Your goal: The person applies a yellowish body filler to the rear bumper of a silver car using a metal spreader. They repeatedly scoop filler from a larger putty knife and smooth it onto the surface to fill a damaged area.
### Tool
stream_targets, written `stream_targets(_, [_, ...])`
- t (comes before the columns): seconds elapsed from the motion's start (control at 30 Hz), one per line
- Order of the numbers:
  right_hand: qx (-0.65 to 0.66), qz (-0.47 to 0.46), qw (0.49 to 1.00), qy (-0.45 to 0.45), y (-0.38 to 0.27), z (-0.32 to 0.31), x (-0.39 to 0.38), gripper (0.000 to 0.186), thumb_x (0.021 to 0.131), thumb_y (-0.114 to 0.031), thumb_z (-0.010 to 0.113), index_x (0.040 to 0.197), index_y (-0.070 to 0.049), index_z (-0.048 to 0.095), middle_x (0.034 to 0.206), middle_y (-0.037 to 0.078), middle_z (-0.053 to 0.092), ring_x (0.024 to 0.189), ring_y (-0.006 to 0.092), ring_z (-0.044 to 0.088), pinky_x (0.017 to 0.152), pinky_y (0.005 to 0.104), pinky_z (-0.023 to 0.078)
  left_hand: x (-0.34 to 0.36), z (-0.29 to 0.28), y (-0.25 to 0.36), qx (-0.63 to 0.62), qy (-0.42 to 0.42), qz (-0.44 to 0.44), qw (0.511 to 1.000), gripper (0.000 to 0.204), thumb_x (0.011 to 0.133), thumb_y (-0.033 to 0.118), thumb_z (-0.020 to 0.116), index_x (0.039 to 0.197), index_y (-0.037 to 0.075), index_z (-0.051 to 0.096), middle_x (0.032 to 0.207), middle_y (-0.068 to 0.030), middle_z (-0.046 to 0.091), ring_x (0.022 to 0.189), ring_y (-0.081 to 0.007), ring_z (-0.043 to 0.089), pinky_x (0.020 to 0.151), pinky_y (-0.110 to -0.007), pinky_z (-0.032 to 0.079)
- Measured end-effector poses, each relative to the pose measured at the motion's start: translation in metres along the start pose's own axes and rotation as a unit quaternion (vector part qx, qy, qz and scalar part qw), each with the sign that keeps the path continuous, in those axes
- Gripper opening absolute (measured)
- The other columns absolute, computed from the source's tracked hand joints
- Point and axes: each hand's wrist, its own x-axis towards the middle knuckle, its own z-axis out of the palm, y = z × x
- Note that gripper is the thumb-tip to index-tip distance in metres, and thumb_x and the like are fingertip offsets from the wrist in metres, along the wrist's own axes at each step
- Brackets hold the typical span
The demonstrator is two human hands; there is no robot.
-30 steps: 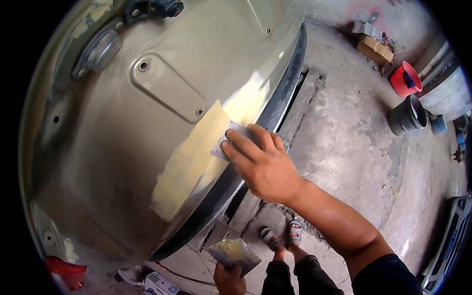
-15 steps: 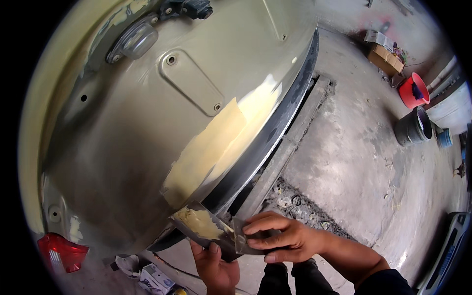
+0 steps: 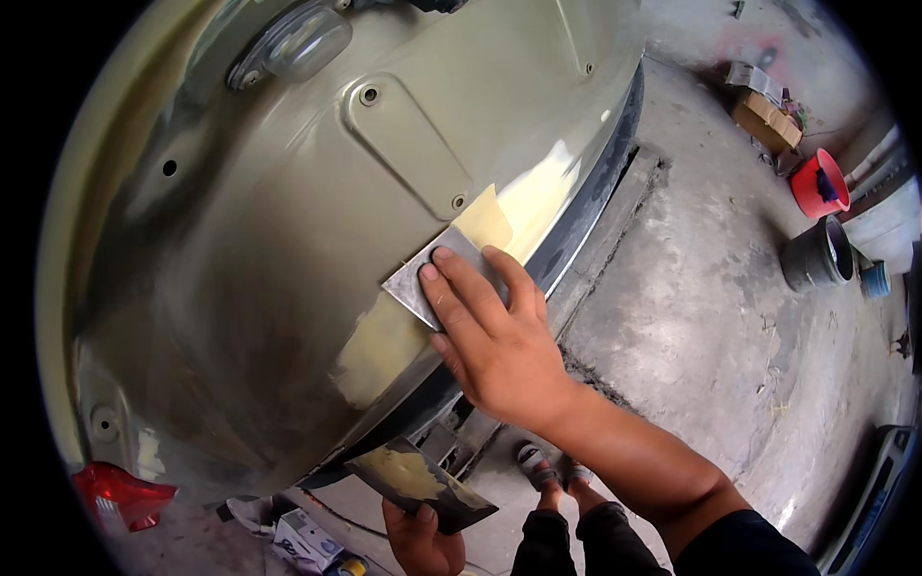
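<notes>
My right hand (image 3: 504, 350) presses a flat metal putty spreader (image 3: 411, 290) against a car's body panel (image 3: 250, 278). Its fingers lie over the plate, and the thumb is at the near edge. Under and around the spreader runs a pale yellow filler patch (image 3: 376, 353), which follows the panel's lower edge; the hand hides its middle. Lower down, my left hand (image 3: 424, 545) grips a dark flat mixing plate (image 3: 451, 516) by its near edge. Yellow putty (image 3: 403, 472) is smeared over that plate. It is held below the panel, apart from it.
A dark trim strip (image 3: 576, 235) edges the panel. A red tail light (image 3: 125, 494) sits at lower left, near a white box (image 3: 305, 542) on the floor. Along the right wall stand a red bucket (image 3: 819, 187), a dark bucket (image 3: 816, 254) and a cardboard box (image 3: 766, 120).
My right hand has moved with the spreader from the mixing plate up and onto the filler patch. My left hand still holds the plate, slightly lower. The view has shifted a little.
</notes>
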Motion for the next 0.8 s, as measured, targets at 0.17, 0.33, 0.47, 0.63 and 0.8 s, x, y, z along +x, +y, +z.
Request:
stream_targets(0.17, [-0.030, -0.011, 0.999, -0.016, -0.002, 0.017, -0.007, 0.054, 0.093, -0.019, 0.066, 0.144, -0.007, 0.056, 0.154, 0.010, 0.048, 0.131, 0.0468, 0.045, 0.100, 0.0546, 0.042, 0.001, -0.004, 0.001, 0.007, 0.000, 0.004, 1.000, 0.066, 0.088, -0.002, 0.057, 0.152, 0.001, 0.040, 0.146, -0.0146, 0.053, 0.133, -0.0294, 0.054, 0.115, -0.048, 0.044])
stream_targets(0.33, [-0.036, -0.023, 0.998, -0.035, 0.004, 0.015, -0.013, 0.055, 0.089, -0.015, 0.066, 0.143, -0.007, 0.058, 0.153, 0.008, 0.048, 0.131, 0.0463, 0.045, 0.101, 0.0540, 0.041, 0.001, -0.013, -0.004, 0.011, 0.009, -0.002, 1.000, 0.064, 0.090, -0.003, 0.057, 0.152, 0.001, 0.040, 0.146, -0.0148, 0.053, 0.135, -0.0294, 0.053, 0.116, -0.048, 0.043])
stream_targets(0.47, [-0.057, -0.030, 0.996, -0.055, 0.011, 0.014, -0.022, 0.058, 0.085, -0.013, 0.064, 0.143, -0.007, 0.058, 0.153, 0.007, 0.048, 0.132, 0.0455, 0.045, 0.102, 0.0540, 0.041, 0.001, -0.013, -0.007, 0.006, 0.002, -0.004, 1.000, 0.064, 0.090, -0.003, 0.056, 0.152, 0.001, 0.040, 0.146, -0.0148, 0.054, 0.135, -0.0292, 0.053, 0.116, -0.048, 0.042])
stream_targets(0.63, [-0.063, -0.034, 0.995, -0.072, 0.017, 0.009, -0.032, 0.059, 0.085, -0.013, 0.062, 0.143, -0.006, 0.058, 0.153, 0.007, 0.048, 0.133, 0.0446, 0.045, 0.104, 0.0546, 0.040, 0.000, -0.005, -0.007, 0.005, -0.005, -0.009, 1.000, 0.065, 0.089, -0.003, 0.056, 0.152, 0.001, 0.039, 0.147, -0.0148, 0.053, 0.134, -0.0290, 0.053, 0.117, -0.048, 0.041])
stream_targets(0.8, [-0.089, -0.025, 0.990, -0.105, 0.017, -0.006, -0.043, 0.058, 0.086, -0.015, 0.062, 0.143, -0.005, 0.059, 0.152, 0.008, 0.049, 0.133, 0.0441, 0.045, 0.104, 0.0535, 0.040, -0.005, -0.003, -0.005, -0.001, 0.001, -0.018, 1.000, 0.066, 0.089, -0.003, 0.056, 0.152, 0.002, 0.039, 0.147, -0.0147, 0.053, 0.134, -0.0292, 0.054, 0.118, -0.048, 0.041])
